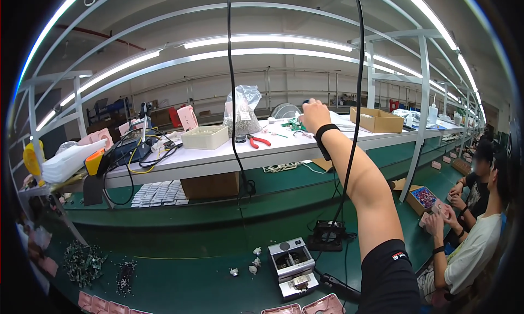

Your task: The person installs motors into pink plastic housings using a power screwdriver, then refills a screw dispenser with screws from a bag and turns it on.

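My right arm stretches up from the lower right to a raised white shelf (295,142). A black band circles the wrist. My right hand (315,115) is over the shelf's far part with its fingers curled; what they hold, if anything, is hidden. Just left of it lie small green pieces (293,124). Red-handled pliers (258,142) rest further left, near a clear plastic bag of small parts (243,118) and a beige bin (205,138). My left hand is out of view.
A silver-grey bench machine (293,267) and a black fan (328,235) stand on the green bench below. Pink housings (323,304) line its near edge; green circuit boards (84,265) are heaped left. Black cables (231,79) hang down. Co-workers (475,248) sit at right.
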{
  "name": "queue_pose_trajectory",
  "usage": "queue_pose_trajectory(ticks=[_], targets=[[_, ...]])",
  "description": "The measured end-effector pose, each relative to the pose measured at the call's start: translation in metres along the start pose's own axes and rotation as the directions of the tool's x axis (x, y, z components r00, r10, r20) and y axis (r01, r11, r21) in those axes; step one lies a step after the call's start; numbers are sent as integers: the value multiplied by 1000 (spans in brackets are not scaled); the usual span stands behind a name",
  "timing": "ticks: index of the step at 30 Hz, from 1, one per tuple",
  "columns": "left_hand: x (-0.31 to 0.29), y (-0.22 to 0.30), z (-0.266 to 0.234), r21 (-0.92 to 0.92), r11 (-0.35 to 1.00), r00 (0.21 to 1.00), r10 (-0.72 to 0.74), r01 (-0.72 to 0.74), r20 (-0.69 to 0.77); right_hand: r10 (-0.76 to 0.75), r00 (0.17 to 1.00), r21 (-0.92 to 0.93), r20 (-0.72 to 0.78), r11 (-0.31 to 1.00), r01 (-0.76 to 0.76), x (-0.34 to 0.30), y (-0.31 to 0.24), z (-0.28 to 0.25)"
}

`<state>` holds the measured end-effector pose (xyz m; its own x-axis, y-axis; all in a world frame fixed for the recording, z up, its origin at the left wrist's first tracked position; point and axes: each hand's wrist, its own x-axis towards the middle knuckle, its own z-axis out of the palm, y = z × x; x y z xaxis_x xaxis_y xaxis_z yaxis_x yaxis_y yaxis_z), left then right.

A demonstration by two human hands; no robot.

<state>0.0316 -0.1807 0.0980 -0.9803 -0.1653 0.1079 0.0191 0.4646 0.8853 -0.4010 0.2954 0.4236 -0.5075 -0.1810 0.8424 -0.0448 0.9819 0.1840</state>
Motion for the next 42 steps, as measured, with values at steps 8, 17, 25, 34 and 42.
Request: queue_pose_trajectory(ticks=[8,17,25,34,42], targets=[[-14,-8,-5,-92,995,997,36,-42,-61,-282,872,280,399,944,178,-21,-24,25],[-9,6,-2,-47,995,995,94,-92,32,-532,841,-36,96,843,537,-67,-29,-25],[55,89,6,-29,862,754,459,-507,469,-180,983,-213,27,960,182,-88,-8,-97],[141,118,112,140,684,615,522,-716,592,92,985,77,-143,994,-82,-297,-3,-194],[214,124,216,419,479,626,451,-771,636,248,907,399,339,836,-378,-419,-51,-242]])
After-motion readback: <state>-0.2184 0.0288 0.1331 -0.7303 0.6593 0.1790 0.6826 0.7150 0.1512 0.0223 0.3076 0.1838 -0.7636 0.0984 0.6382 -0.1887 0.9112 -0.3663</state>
